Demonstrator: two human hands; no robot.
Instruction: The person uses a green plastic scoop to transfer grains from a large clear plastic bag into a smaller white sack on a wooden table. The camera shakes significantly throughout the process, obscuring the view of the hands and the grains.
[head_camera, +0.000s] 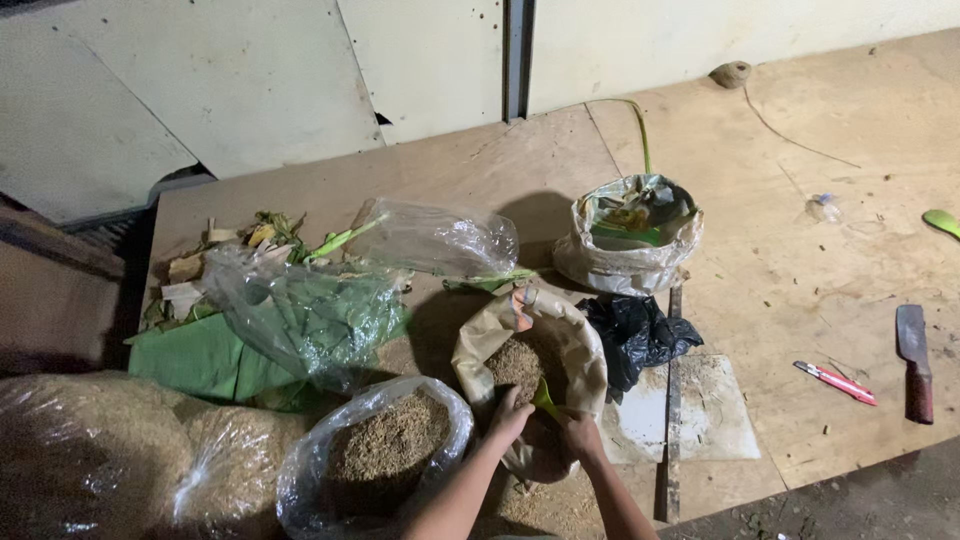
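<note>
Both hands, lower centre: left hand (510, 415) and right hand (578, 432) clamped on brown sack (575, 345) | grain bag (385, 445) beside, part-filled | filling unfinished

Both hands, the left hand (510, 415) and right hand (578, 432), reach into the open brown paper sack (570, 345) of grain, with a clear grain bag (385, 450) at nine o'clock and a black bag (640, 335) at two o'clock.

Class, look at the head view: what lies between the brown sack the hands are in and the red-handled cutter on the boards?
In the head view, a crumpled black plastic bag and a pale flat sheet lie between the brown sack and the cutter.
</note>
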